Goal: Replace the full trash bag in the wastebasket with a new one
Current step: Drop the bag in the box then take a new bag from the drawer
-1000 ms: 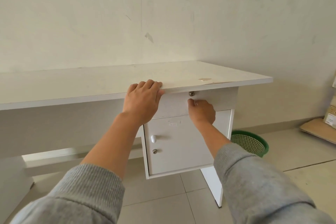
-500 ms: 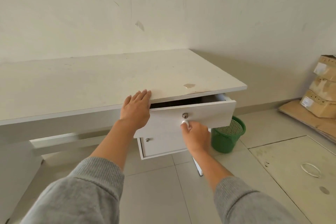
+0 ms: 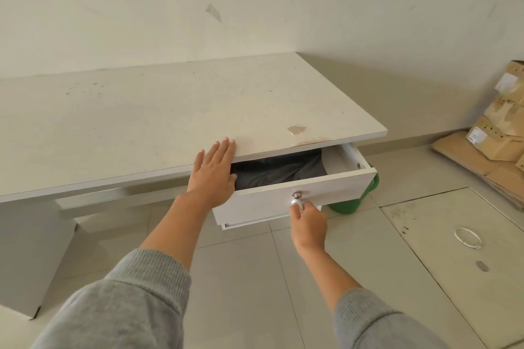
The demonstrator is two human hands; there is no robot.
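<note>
Wastebasket [image 3: 365, 195] is glimpsed just beyond the right hand [image 3: 309, 224], which is pinched on the drawer knob [image 3: 295, 202]; left hand [image 3: 213, 176] is spread flat on the desk edge [image 3: 158, 176].

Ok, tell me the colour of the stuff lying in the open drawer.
Dark grey to black, folded and soft-looking material inside the white drawer; head view shows it best.

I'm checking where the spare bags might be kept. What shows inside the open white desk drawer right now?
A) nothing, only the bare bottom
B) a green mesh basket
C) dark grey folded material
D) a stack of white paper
C: the white desk drawer is pulled partly out by the right hand on its small white knob, and dark grey folded material lies inside, while the left hand rests flat at the desk edge.
</note>
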